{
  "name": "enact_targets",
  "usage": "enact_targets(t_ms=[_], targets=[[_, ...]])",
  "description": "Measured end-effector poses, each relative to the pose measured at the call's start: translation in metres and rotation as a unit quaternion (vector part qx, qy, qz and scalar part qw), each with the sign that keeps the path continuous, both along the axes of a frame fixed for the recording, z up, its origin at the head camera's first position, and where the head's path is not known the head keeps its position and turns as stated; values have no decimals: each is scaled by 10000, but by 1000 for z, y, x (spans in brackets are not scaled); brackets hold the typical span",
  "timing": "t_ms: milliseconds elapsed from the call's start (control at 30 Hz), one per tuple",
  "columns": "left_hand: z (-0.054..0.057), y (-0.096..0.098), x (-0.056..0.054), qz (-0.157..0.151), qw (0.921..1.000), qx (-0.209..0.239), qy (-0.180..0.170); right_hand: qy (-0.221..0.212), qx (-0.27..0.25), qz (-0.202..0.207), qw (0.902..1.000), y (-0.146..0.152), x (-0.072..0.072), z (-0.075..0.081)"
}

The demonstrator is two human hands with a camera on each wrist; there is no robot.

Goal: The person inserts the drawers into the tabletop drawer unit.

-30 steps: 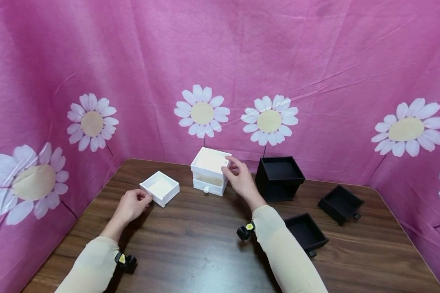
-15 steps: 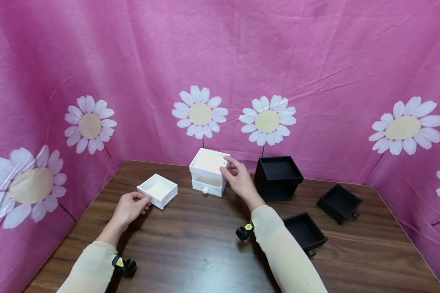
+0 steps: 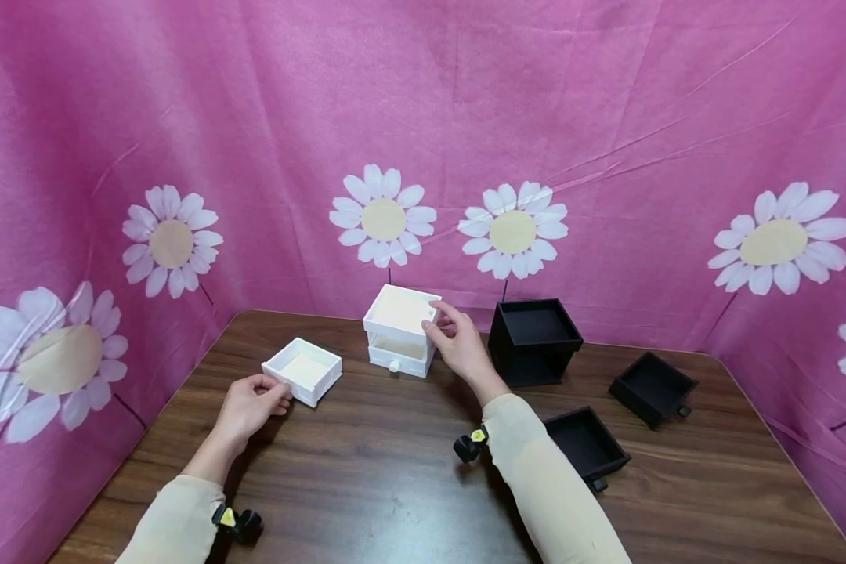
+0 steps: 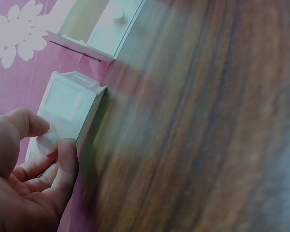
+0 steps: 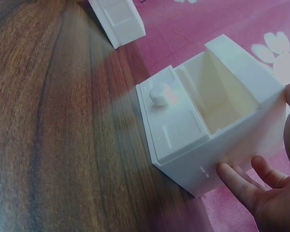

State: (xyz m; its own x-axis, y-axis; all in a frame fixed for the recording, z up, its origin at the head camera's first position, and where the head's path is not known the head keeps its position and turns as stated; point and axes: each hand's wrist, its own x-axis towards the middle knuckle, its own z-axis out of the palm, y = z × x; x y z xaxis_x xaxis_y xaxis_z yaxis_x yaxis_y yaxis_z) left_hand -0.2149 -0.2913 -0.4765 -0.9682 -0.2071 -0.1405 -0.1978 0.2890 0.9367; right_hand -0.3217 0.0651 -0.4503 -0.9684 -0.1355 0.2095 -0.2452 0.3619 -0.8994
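My left hand (image 3: 249, 409) pinches the round knob (image 4: 47, 142) of a small white drawer (image 3: 317, 389) between thumb and fingers. The drawer lies at the left of the table with its top facing up. To its right stands a white two-tier cabinet (image 3: 388, 325); a lower drawer with a knob (image 5: 159, 94) sits in it, and the upper slot gapes. My right hand (image 3: 463, 345) rests against the cabinet's right side. Its thumb is at the top rim, and other fingers (image 5: 234, 181) touch the side wall, extended rather than wrapped round it.
A black cabinet (image 3: 536, 325) stands right of the white one. Two black drawers lie apart from it: one drawer (image 3: 652, 388) at the far right, another drawer (image 3: 587, 442) beside my right forearm. A pink daisy-print cloth (image 3: 423, 94) hangs behind the wooden table (image 3: 366, 478).
The white drawer has turned slightly and come a little nearer, with my left hand at its knob. The right hand stays at the white cabinet. The head view has shifted slightly.
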Motion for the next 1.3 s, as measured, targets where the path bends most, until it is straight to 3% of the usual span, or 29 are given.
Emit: enact_targets(t_ms=[267,500,867,1300], targets=[[0,13,12,103,9991,411,95,-22,63,38,10000,1,1,1],[0,25,18,38,9985,512,203,-50,77,0,10000,0,2,0],[4,39,19,60,9979,594,259,-30,33,6,10000,0,3,2],[11,70,23,-77,9951,802,572,30,81,5,10000,0,2,0]])
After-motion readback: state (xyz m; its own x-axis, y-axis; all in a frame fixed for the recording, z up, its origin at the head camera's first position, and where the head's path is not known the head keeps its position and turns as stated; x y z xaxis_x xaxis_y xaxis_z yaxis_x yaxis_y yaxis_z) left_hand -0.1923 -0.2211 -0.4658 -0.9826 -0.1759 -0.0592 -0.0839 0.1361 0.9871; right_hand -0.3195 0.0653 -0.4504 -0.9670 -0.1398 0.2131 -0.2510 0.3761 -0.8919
